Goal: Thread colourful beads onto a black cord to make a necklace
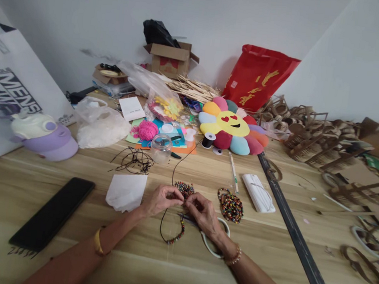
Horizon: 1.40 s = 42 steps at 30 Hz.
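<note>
Your left hand (165,199) and right hand (204,213) both narrow to a thumb-and-finger pinch, tips nearly meeting over the loose beads (184,188), midway between the table's (129,253) sides and nearer you than its back edge. What sits in each pinch is too small to tell; it looks like fine threading work.

The strung beads (175,239) lie in a curve just below your hands, toward the near edge, on the cord (173,172) that runs up to the spool (209,139).

To thread well, grip the cord close to its tip so it doesn't bend, hold the bead with its hole facing the tip, and pull through only once the end shows. Leave slack toward the spool. Mind the scissors (190,220) under your right hand: a snag there could drag the strand and spill beads.
</note>
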Each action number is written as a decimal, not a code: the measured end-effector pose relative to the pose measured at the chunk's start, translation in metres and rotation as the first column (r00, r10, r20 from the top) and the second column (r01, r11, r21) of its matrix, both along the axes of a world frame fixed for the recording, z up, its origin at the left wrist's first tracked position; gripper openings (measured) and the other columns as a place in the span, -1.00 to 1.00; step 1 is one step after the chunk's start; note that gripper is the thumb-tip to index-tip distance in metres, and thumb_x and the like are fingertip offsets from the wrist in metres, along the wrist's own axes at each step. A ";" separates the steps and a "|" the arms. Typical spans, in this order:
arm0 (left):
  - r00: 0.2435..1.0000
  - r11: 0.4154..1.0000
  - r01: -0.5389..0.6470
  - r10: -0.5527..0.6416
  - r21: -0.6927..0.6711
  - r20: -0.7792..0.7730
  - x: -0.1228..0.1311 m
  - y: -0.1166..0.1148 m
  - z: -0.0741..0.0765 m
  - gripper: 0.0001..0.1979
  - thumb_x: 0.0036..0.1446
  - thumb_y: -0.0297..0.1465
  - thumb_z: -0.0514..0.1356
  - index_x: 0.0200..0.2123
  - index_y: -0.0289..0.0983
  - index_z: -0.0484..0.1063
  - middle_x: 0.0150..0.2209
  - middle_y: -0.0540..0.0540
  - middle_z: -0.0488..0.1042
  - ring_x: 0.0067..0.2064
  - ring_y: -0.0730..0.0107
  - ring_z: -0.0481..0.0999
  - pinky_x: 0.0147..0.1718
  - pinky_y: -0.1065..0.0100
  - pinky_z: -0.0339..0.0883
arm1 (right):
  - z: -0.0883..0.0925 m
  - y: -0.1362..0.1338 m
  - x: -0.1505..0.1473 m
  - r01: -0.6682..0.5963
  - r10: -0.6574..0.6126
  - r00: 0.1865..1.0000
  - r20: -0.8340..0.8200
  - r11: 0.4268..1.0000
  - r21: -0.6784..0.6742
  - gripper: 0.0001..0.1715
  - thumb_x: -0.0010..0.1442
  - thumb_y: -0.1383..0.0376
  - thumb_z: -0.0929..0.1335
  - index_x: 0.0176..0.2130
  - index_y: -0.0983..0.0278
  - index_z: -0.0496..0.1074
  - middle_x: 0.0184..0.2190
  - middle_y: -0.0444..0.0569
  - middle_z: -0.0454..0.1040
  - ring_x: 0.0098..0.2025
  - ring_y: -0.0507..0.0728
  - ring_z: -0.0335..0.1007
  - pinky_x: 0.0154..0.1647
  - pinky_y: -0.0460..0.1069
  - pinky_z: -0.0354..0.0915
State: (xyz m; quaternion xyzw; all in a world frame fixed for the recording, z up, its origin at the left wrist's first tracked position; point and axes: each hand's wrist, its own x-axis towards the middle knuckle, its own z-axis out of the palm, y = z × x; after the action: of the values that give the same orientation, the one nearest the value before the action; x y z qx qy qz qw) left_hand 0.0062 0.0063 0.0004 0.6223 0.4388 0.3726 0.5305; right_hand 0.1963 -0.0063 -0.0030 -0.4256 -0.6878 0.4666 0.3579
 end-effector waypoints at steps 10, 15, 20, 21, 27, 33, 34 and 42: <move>0.999 0.998 0.015 -0.013 0.062 -0.045 0.000 0.000 -0.001 -0.89 -0.05 -0.43 0.29 -0.42 -0.35 0.56 -0.39 -0.14 0.57 -0.32 0.32 0.52 -0.30 0.37 0.36 | 0.001 -0.001 -0.001 -0.027 0.024 0.998 -0.054 0.997 -0.067 -0.70 0.16 0.12 0.34 -0.41 0.32 0.37 -0.54 -0.15 0.31 -0.50 0.00 0.17 -0.49 -0.11 0.11; 0.998 0.997 0.056 -0.056 0.054 -0.014 0.001 -0.001 -0.001 -0.87 -0.05 -0.39 0.30 -0.41 -0.34 0.57 -0.37 -0.14 0.57 -0.30 0.30 0.52 -0.29 0.37 0.36 | -0.002 -0.002 0.000 -0.025 0.009 0.992 -0.126 0.992 -0.125 -0.69 0.08 0.11 0.41 -0.39 0.30 0.35 -0.54 -0.16 0.32 -0.51 -0.01 0.18 -0.50 -0.11 0.13; 0.999 0.999 0.038 -0.037 -0.031 0.011 0.001 -0.002 -0.001 -0.84 -0.10 -0.39 0.33 -0.40 -0.35 0.54 -0.40 -0.11 0.57 -0.33 0.33 0.51 -0.29 0.37 0.36 | -0.001 -0.002 -0.001 -0.022 0.003 0.992 -0.128 0.989 -0.145 -0.64 0.05 0.07 0.42 -0.39 0.29 0.34 -0.57 -0.19 0.29 -0.55 -0.02 0.14 -0.53 -0.11 0.09; 0.999 0.999 0.030 -0.029 -0.040 0.015 0.001 -0.002 -0.001 -0.84 -0.11 -0.39 0.34 -0.41 -0.35 0.53 -0.41 -0.11 0.56 -0.34 0.34 0.51 -0.30 0.38 0.36 | 0.000 -0.002 -0.001 -0.023 0.005 0.992 -0.124 0.989 -0.145 -0.64 0.05 0.06 0.42 -0.39 0.29 0.33 -0.57 -0.19 0.29 -0.55 -0.02 0.13 -0.53 -0.11 0.08; 0.999 0.996 0.021 -0.017 -0.083 0.047 0.001 -0.001 0.000 -0.83 -0.13 -0.37 0.34 -0.49 -0.37 0.51 -0.45 -0.12 0.55 -0.38 0.35 0.49 -0.33 0.38 0.33 | 0.005 -0.003 -0.002 -0.035 0.017 0.992 -0.122 0.989 -0.146 -0.62 0.04 0.04 0.43 -0.38 0.29 0.34 -0.53 -0.16 0.32 -0.52 -0.01 0.17 -0.51 -0.10 0.13; 0.997 0.997 0.076 -0.076 0.002 0.003 0.000 -0.002 0.006 -0.84 -0.04 -0.34 0.29 -0.47 -0.34 0.53 -0.43 -0.10 0.54 -0.35 0.36 0.47 -0.31 0.39 0.31 | 0.005 -0.003 -0.002 -0.057 0.052 0.994 -0.094 0.997 -0.050 -0.67 0.11 0.07 0.39 -0.36 0.30 0.37 -0.50 -0.12 0.36 -0.49 0.00 0.20 -0.47 -0.10 0.17; 0.997 0.997 0.079 -0.079 0.025 -0.001 0.000 -0.002 0.007 -0.84 -0.03 -0.34 0.28 -0.47 -0.34 0.53 -0.42 -0.10 0.54 -0.34 0.35 0.47 -0.30 0.39 0.31 | 0.004 -0.003 -0.002 -0.059 0.056 0.996 -0.074 0.998 -0.036 -0.68 0.12 0.08 0.38 -0.37 0.30 0.37 -0.51 -0.12 0.35 -0.50 0.00 0.19 -0.49 -0.10 0.16; 0.998 0.994 0.063 -0.064 0.086 0.013 -0.001 -0.001 0.008 -0.82 0.03 -0.33 0.26 -0.46 -0.35 0.50 -0.40 -0.09 0.50 -0.31 0.35 0.45 -0.26 0.38 0.29 | 0.003 -0.005 0.002 -0.203 0.203 0.978 0.053 0.979 0.003 -0.62 0.16 0.08 0.34 -0.50 0.32 0.33 -0.60 -0.17 0.25 -0.56 -0.03 0.07 -0.56 -0.12 0.03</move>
State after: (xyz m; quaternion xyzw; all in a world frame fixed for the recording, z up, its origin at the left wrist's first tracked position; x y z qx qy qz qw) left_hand 0.0048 0.0051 0.0086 0.6552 0.3982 0.3790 0.5182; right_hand 0.1982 -0.0113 0.0002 -0.3637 -0.7386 0.4868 0.2920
